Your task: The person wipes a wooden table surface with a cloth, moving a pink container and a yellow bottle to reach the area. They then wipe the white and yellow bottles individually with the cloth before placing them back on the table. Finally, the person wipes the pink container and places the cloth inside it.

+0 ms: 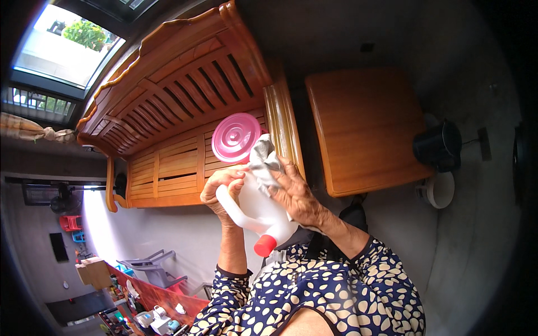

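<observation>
A white plastic jug (256,203) with a loop handle and a red cap (265,245) is tilted in front of my chest, its cap end toward me. My left hand (223,189) grips the jug's left side, close to the handle, with its fingers curled. In my right hand (298,196) a grey-and-white cloth (264,154) is pressed against the far end of the jug. The cloth and fingers cover part of that end. Just beyond lies a round pink plastic lid (235,137); what is under it is hidden.
The lid rests at the right end of a slatted wooden bench (168,162). A wooden table (364,129) stands to the right, with a dark kettle (438,147) by its edge and a white bucket (439,190) below. A grey plastic chair (154,267) and cluttered red table (188,305) are lower left.
</observation>
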